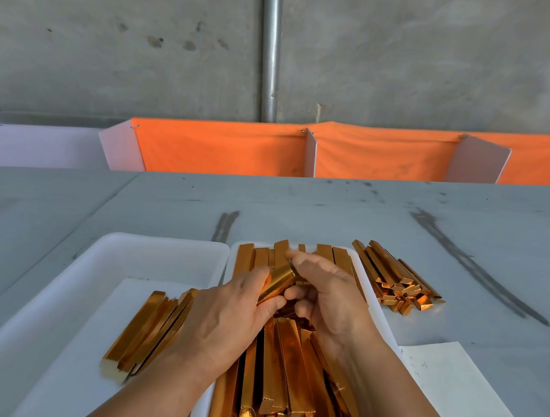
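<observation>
While the gold foil sleeve (276,284) is being held just above the full tray (378,314), both hands are grasping it. The left hand (230,311) is curling its fingers round the near end, and the right hand (329,297) is pinching the far end between thumb and fingertips.

The step in hand is judged to be shaping or closing the sleeve. To do it well, the operator should be pressing along the existing creases only, supporting both ends evenly, and avoiding any squeeze on the flat foil faces, which probably dent easily. Working low over the tray is limiting the drop if the grip slips.

Counts:
- One sleeve is being handled.
- Two white trays are lying side by side on the table (300,207).
- The full tray is carrying packed sleeves, too overlapped for counting.
- The left tray (163,241) is carrying one small stack (144,333) of about six pieces.
- One loose pile (397,280) is lying just right of the full tray.
- One written sheet (457,394) is lying nearer the operator.
</observation>
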